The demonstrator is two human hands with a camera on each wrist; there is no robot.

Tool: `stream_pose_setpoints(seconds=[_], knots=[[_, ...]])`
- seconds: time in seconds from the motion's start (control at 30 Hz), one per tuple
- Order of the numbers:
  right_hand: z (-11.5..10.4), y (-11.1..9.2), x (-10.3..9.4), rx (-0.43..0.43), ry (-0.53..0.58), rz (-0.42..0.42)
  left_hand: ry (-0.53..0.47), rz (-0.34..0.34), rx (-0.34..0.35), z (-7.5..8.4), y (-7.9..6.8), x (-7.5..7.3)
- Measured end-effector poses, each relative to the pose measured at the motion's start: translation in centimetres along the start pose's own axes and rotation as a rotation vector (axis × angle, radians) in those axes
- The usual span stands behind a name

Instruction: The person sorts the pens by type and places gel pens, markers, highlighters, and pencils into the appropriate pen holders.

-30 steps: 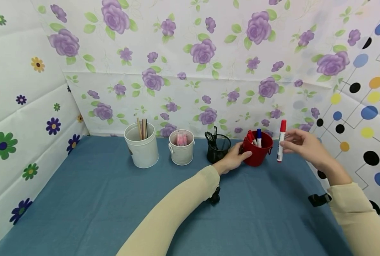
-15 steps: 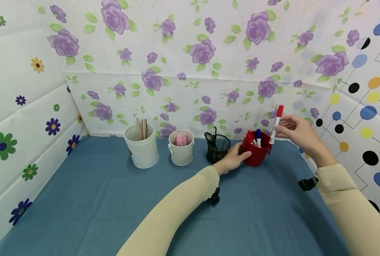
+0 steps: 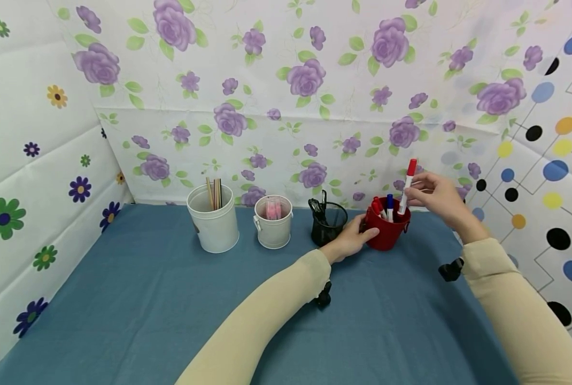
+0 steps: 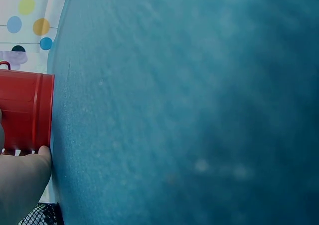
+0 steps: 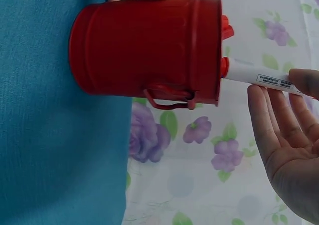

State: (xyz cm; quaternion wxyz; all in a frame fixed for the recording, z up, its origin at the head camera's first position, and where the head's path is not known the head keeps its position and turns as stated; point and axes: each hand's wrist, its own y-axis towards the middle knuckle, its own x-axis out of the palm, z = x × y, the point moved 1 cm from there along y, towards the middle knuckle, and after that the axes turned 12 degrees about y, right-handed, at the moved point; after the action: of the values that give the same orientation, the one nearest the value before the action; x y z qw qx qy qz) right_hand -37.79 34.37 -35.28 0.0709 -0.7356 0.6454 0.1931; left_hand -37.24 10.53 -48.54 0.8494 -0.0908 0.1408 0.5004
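A small red metal bucket (image 3: 384, 235) stands on the blue cloth, holding red-capped markers (image 3: 377, 207) and a blue-capped marker (image 3: 389, 202). My left hand (image 3: 347, 239) grips its left side, the thumb along the front; the left wrist view shows only part of this hand (image 4: 25, 180). Above the bucket's right rim, my right hand (image 3: 437, 200) pinches a white marker (image 3: 407, 187) between thumb and fingers, red cap up. In the right wrist view the lower end of this marker (image 5: 249, 73) is right at the bucket's mouth.
Left of the bucket is a black mesh cup (image 3: 325, 232) with black pens. Farther left stand a small white pail (image 3: 273, 235) with pink items and a larger white bucket (image 3: 216, 232) with thin sticks. Patterned sheets (image 3: 267, 133) rise behind and at both sides.
My right hand has moved left with the marker, from beside the red bucket to over its mouth, the marker tilting slightly. My left hand has stayed on the bucket.
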Motion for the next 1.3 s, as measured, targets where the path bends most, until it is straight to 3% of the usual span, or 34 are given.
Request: stream_pose_setpoints(seconds=[0.4, 0.83, 1.1, 1.3], knots=[[1.4, 0.3, 1.0, -0.029, 0.016, -0.021, 0.014, 0.011, 0.002, 0.3, -0.2, 0.0], [1.9, 0.1, 1.6, -0.021, -0.040, -0.024, 0.016, 0.015, 0.007, 0.1, 0.0, 0.0], [2.1, 0.0, 1.6, -0.005, -0.171, -0.012, 0.020, 0.015, 0.008, 0.0, 0.0, 0.1], [1.9, -0.4, 1.7, -0.022, -0.166, -0.014, 0.005, -0.001, 0.002, -0.1, 0.0, 0.0]])
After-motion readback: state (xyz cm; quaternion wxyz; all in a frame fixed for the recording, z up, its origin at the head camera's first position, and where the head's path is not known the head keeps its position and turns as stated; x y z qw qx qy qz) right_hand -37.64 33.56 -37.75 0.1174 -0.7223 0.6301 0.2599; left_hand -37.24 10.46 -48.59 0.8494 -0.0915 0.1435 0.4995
